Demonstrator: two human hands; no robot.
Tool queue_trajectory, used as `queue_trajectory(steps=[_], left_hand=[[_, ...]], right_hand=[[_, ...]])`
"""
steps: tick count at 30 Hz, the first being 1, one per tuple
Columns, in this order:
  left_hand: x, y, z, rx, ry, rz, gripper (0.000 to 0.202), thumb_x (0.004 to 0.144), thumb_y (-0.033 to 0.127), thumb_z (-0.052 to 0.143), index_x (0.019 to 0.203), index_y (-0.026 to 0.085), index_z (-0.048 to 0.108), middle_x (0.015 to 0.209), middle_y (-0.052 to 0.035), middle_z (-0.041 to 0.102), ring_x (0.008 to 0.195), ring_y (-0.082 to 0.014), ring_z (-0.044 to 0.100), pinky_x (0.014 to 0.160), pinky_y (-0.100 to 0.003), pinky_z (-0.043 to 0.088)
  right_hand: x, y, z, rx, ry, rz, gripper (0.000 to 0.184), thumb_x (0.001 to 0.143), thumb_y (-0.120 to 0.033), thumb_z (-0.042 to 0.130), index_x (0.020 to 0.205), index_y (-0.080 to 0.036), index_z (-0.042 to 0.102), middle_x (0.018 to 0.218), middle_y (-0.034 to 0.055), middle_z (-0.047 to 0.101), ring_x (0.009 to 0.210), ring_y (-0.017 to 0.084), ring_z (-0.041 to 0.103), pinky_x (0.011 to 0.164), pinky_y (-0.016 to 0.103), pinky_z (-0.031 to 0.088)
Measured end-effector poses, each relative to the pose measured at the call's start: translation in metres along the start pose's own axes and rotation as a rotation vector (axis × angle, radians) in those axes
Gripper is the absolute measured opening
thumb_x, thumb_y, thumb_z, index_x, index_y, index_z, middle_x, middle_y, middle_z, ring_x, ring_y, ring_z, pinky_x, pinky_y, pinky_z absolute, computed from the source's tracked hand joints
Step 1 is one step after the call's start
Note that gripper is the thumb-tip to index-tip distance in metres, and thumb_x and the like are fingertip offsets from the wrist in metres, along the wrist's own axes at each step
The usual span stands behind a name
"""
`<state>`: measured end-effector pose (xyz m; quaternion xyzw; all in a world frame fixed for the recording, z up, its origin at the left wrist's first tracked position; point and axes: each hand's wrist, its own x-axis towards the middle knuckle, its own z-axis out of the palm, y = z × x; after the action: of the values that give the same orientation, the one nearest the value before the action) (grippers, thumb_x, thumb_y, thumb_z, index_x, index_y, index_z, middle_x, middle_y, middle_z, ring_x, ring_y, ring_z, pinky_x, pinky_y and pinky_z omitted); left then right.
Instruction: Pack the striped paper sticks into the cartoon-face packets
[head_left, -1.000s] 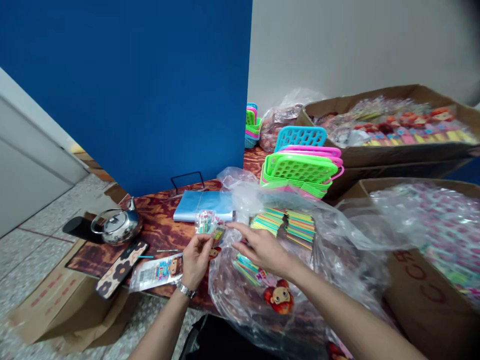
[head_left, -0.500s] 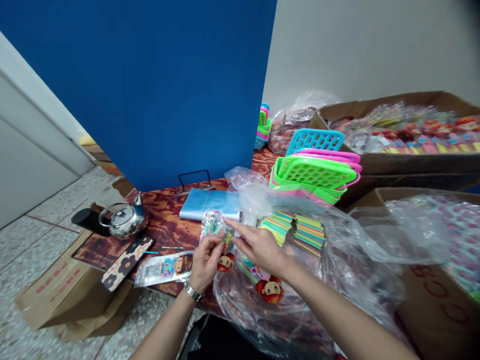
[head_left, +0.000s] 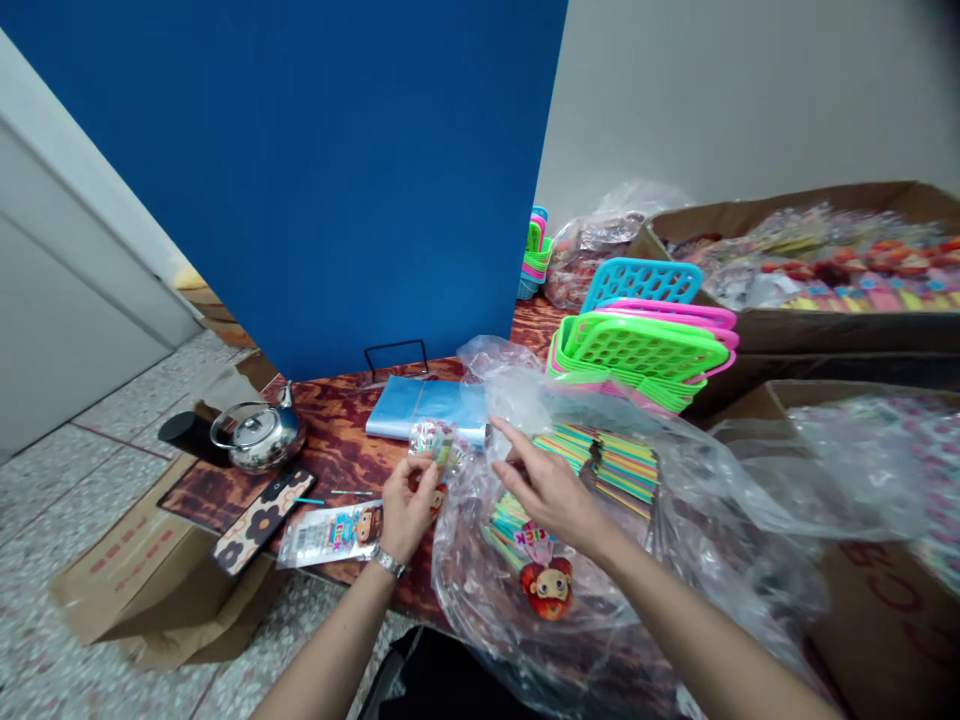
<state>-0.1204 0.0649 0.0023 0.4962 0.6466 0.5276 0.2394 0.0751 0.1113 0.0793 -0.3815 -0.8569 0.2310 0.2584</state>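
My left hand [head_left: 409, 508], with a metal watch on its wrist, pinches the edge of a small clear printed packet [head_left: 442, 445] with coloured contents. The fingers hide part of that packet. To its right, my right hand [head_left: 549, 492] is open, index finger stretched out, over a large clear plastic bag [head_left: 480, 590]. Bundles of thin coloured sticks [head_left: 622, 465] lie on that bag, just beyond the right hand. Below the same hand lies a packet with a red-haired cartoon face [head_left: 546, 588]. Behind the left hand is a folded blue sheet stack [head_left: 405, 405].
A silver kettle [head_left: 262, 440], a flower-patterned phone [head_left: 262, 522] and a flat silver packet [head_left: 319, 538] occupy the table's left side. Stacked plastic baskets [head_left: 645, 350] stand behind the sticks. An upright blue panel [head_left: 337, 180] borders the back; cardboard boxes [head_left: 810, 345] flank the right.
My right hand has moved right, away from the small packet, and its fingers have left it. The left hand keeps its pinch. The whole view has shifted slightly.
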Motion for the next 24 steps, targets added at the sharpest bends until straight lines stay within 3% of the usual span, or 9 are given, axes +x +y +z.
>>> queue_trajectory(steps=[5, 9, 10, 12, 14, 16, 18, 21, 24], left_hand=[[0.025, -0.022, -0.005, 0.242, 0.123, 0.014, 0.018, 0.071, 0.026, 0.060, 0.083, 0.013, 0.061, 0.105, -0.0166, 0.061, 0.107, -0.0316, 0.053, 0.094, -0.050, 0.035], [0.012, 0.004, -0.004, 0.291, 0.170, 0.109, 0.046, 0.071, 0.027, 0.061, 0.114, 0.012, 0.052, 0.130, -0.0188, 0.044, 0.127, -0.0324, 0.032, 0.104, -0.050, 0.023], [0.004, 0.015, -0.002, 0.269, 0.106, 0.153, 0.047, 0.073, 0.028, 0.060, 0.117, 0.013, 0.051, 0.131, -0.0170, 0.043, 0.127, -0.0302, 0.032, 0.104, -0.047, 0.025], [-0.013, 0.039, 0.007, 0.131, -0.210, 0.184, 0.039, 0.076, 0.028, 0.058, 0.113, 0.017, 0.055, 0.121, -0.0127, 0.055, 0.116, -0.0260, 0.048, 0.099, -0.041, 0.035], [-0.028, 0.058, 0.019, -0.059, -0.547, 0.067, 0.025, 0.078, 0.031, 0.056, 0.098, 0.018, 0.063, 0.099, -0.0088, 0.066, 0.094, -0.0219, 0.061, 0.085, -0.034, 0.047], [-0.039, 0.068, 0.031, -0.213, -0.719, -0.105, 0.023, 0.081, 0.035, 0.053, 0.081, 0.016, 0.065, 0.077, -0.0057, 0.068, 0.072, -0.0176, 0.064, 0.068, -0.028, 0.051], [-0.046, 0.070, 0.041, -0.292, -0.751, -0.217, 0.027, 0.081, 0.037, 0.052, 0.071, 0.015, 0.063, 0.065, -0.0033, 0.066, 0.059, -0.0143, 0.060, 0.057, -0.024, 0.049], [-0.054, 0.061, 0.053, -0.285, -0.756, -0.237, 0.024, 0.076, 0.036, 0.058, 0.067, 0.014, 0.063, 0.063, -0.0027, 0.066, 0.057, -0.0138, 0.059, 0.055, -0.023, 0.046], [-0.061, 0.050, 0.061, -0.219, -0.728, -0.236, 0.021, 0.072, 0.033, 0.063, 0.063, 0.014, 0.062, 0.062, -0.0033, 0.066, 0.056, -0.0144, 0.058, 0.054, -0.023, 0.045]], right_hand=[[-0.014, 0.009, -0.014, 0.000, 0.009, 0.051, 0.047, 0.087, -0.021, 0.037, 0.133, -0.014, 0.033, 0.083, 0.0062, 0.061, 0.071, 0.016, 0.055, 0.067, 0.028, 0.043], [-0.029, 0.017, -0.014, 0.125, 0.046, 0.087, 0.043, 0.088, -0.024, 0.039, 0.130, -0.017, 0.037, 0.084, 0.0045, 0.059, 0.072, 0.014, 0.055, 0.067, 0.027, 0.043], [-0.032, 0.018, -0.015, 0.167, 0.058, 0.102, 0.042, 0.088, -0.025, 0.039, 0.129, -0.019, 0.038, 0.083, 0.0033, 0.059, 0.071, 0.014, 0.054, 0.066, 0.026, 0.042], [-0.036, 0.018, -0.015, 0.240, 0.080, 0.125, 0.041, 0.088, -0.026, 0.041, 0.128, -0.019, 0.039, 0.081, 0.0016, 0.057, 0.070, 0.012, 0.054, 0.065, 0.024, 0.042], [-0.040, 0.019, -0.017, 0.279, 0.106, 0.136, 0.041, 0.087, -0.027, 0.043, 0.127, -0.020, 0.039, 0.081, 0.0010, 0.058, 0.071, 0.012, 0.055, 0.065, 0.023, 0.042], [-0.046, 0.020, -0.018, 0.265, 0.146, 0.158, 0.041, 0.086, -0.028, 0.046, 0.126, -0.020, 0.041, 0.080, 0.0007, 0.059, 0.072, 0.012, 0.056, 0.066, 0.023, 0.042], [-0.054, 0.021, -0.019, 0.197, 0.183, 0.197, 0.032, 0.084, -0.031, 0.049, 0.114, -0.019, 0.050, 0.077, 0.0005, 0.060, 0.070, 0.012, 0.056, 0.064, 0.023, 0.042], [-0.071, 0.023, -0.019, 0.094, 0.195, 0.225, 0.019, 0.085, -0.033, 0.049, 0.078, -0.018, 0.059, 0.066, 0.0000, 0.058, 0.063, 0.011, 0.053, 0.060, 0.023, 0.040], [-0.086, 0.025, -0.018, 0.088, 0.144, 0.145, 0.022, 0.088, -0.029, 0.044, 0.075, -0.017, 0.058, 0.068, 0.0016, 0.060, 0.064, 0.011, 0.054, 0.061, 0.023, 0.041]])
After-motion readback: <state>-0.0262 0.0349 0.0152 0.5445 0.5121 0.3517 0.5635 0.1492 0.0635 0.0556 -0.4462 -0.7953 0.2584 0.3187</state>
